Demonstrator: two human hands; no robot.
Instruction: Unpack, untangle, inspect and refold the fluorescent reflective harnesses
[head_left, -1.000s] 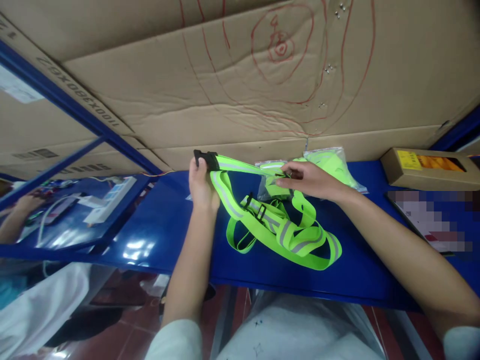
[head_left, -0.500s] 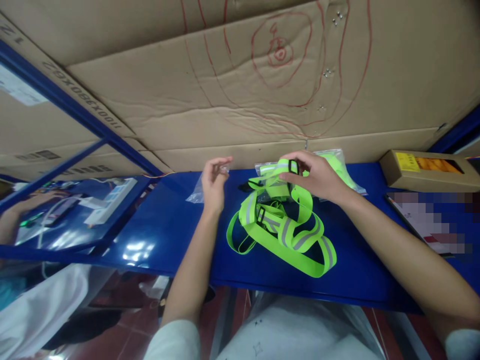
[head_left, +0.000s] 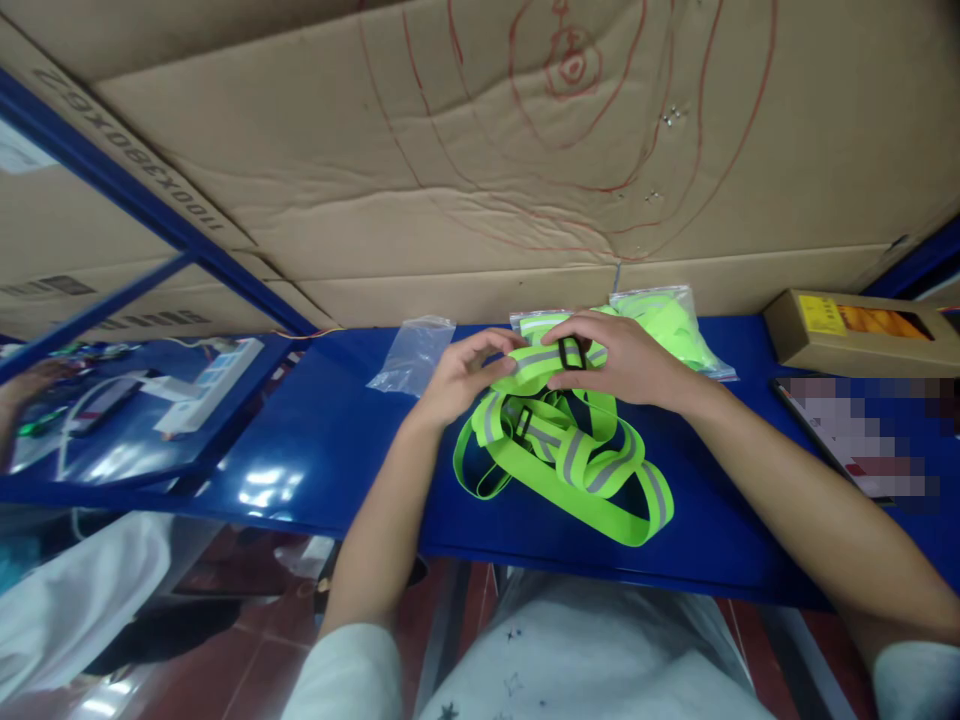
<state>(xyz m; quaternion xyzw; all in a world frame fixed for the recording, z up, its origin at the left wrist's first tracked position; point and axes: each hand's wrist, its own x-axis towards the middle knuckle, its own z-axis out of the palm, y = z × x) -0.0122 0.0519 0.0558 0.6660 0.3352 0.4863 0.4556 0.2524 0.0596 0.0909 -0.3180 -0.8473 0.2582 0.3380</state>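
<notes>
A tangle of neon-green reflective strap point(head_left: 592, 510) with grey stripes and black buckles lies on the blue table point(head_left: 300, 440). My left hand point(head_left: 469, 375) pinches the upper part of this strap at its left end. On the right side, my right hand point(head_left: 622, 360) grips the same part beside a black slider buckle point(head_left: 572, 353). Loops of the strap hang from between the hands down to the pile. A flat clear plastic bag point(head_left: 412, 355) lies to the left of my left hand. Behind my right hand sits a zip bag point(head_left: 671, 325) with more neon-green strap.
A cardboard box point(head_left: 862, 330) with an orange window stands at the right, and a dark-edged flat thing, partly blurred out, lies before it. Cardboard sheeting point(head_left: 450, 200) walls the back. At left are a blue frame bar point(head_left: 225, 285), a white power strip point(head_left: 214, 385) and another person's sleeve.
My left hand has moved right, away from the clear bag, and taken hold of the strap. The upper strap is now stretched between both hands. The view has shifted slightly.
</notes>
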